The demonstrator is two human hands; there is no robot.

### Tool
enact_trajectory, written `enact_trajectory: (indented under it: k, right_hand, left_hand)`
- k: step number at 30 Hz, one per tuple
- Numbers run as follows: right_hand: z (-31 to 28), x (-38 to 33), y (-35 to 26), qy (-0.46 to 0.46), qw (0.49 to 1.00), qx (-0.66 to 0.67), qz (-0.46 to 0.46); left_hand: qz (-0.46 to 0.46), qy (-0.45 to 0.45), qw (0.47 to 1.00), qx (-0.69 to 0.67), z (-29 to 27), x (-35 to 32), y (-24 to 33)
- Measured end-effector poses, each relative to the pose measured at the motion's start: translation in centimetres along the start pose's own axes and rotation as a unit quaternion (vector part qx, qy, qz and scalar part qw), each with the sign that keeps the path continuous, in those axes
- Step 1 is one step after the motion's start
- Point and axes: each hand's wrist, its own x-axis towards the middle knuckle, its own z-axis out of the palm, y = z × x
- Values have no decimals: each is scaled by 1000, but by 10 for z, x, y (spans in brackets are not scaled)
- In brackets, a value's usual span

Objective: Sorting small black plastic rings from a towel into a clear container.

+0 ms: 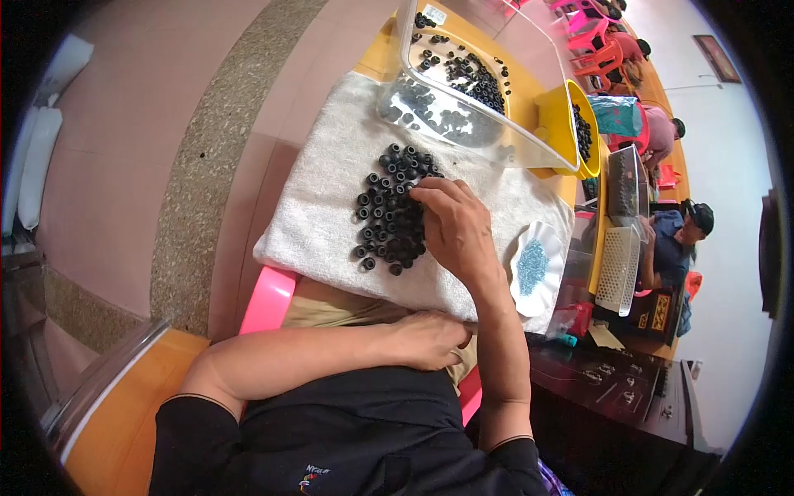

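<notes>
Resting on a white towel point(331, 174), the right hand point(455, 227) pinches at a heap of black rings point(393, 207). The left hand point(430, 339) lies loosely curled in the lap, holding nothing visible.

A right hand point(453, 225) covers the near edge of a heap of small black rings point(390, 207), hiding those beneath its fingers. The left hand point(430, 339) lies curled at the lap, its fingertips tucked out of sight. A clear plastic bin point(488, 91) is cut off at the top edge. Tiny blue pieces on a white scalloped dish point(536, 269) are too small to identify.
</notes>
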Motion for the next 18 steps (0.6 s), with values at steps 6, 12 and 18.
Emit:
enact_trajectory:
  k: [6, 12, 18]
  right_hand:
    - [0, 7, 3, 73, 997, -33, -17]
    - [8, 2, 10, 38, 999, -1, -11]
    - [8, 19, 2, 45, 997, -54, -23]
  left_hand:
    - [3, -3, 1000, 4, 1, 2, -3]
    - [-9, -11, 1000, 13, -1, 2, 0]
    - [5, 10, 1000, 0, 0, 0, -1]
